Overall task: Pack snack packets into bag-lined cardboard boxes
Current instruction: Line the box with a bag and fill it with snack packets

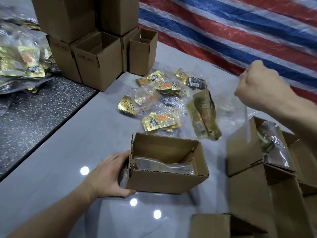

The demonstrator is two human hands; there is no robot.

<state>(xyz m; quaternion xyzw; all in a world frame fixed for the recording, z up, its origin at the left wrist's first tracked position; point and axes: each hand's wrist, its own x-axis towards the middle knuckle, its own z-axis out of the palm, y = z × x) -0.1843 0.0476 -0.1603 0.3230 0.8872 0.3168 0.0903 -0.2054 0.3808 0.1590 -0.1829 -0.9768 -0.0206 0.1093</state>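
Observation:
An open cardboard box stands on the glossy grey floor in front of me, with a clear bag of packets lying in its bottom. My left hand grips the box's left wall. My right hand is raised at the right, fingers curled round the top of a clear plastic bag that hangs in the air with several gold packets in it. The bag is blurred. A loose pile of gold snack packets in clear bags lies on the floor beyond the box.
Empty cardboard boxes are stacked at the back left. More boxes, some holding bagged packets, crowd the right and lower right. Another heap of gold packets sits at far left on dark speckled floor. A striped tarp covers the back.

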